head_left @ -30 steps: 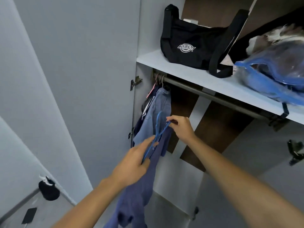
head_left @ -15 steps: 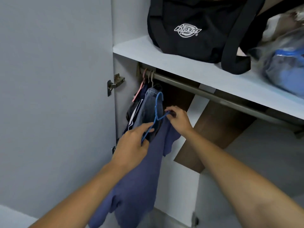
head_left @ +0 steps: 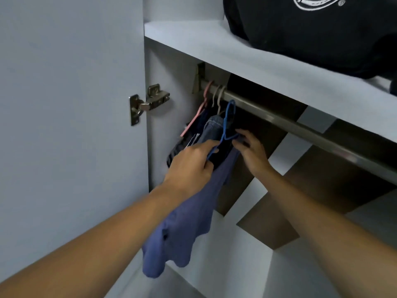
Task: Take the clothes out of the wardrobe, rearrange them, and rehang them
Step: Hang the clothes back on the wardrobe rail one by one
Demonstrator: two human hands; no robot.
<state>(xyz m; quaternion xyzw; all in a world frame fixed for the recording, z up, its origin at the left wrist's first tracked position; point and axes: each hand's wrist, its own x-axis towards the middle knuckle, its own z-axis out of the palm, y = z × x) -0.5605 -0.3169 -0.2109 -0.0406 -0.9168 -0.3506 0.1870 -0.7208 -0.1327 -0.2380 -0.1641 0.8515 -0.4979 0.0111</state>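
Blue garment (head_left: 187,229) on blue hanger (head_left: 227,123)

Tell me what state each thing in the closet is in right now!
Thin blue plastic hanger: held up, hook just below the rod, not hooked on.
Purple-blue cloth garment: draped on that hanger, dangling.
Grey metal rod: carrying pink and beige hangers.
White wardrobe door: open.
Black fabric bag: resting on the shelf.
Left hand: gripping the hanger.
Right hand: pinching the hanger.

A bag (head_left: 311,24) sits on the shelf (head_left: 214,41) above the rail (head_left: 279,119).
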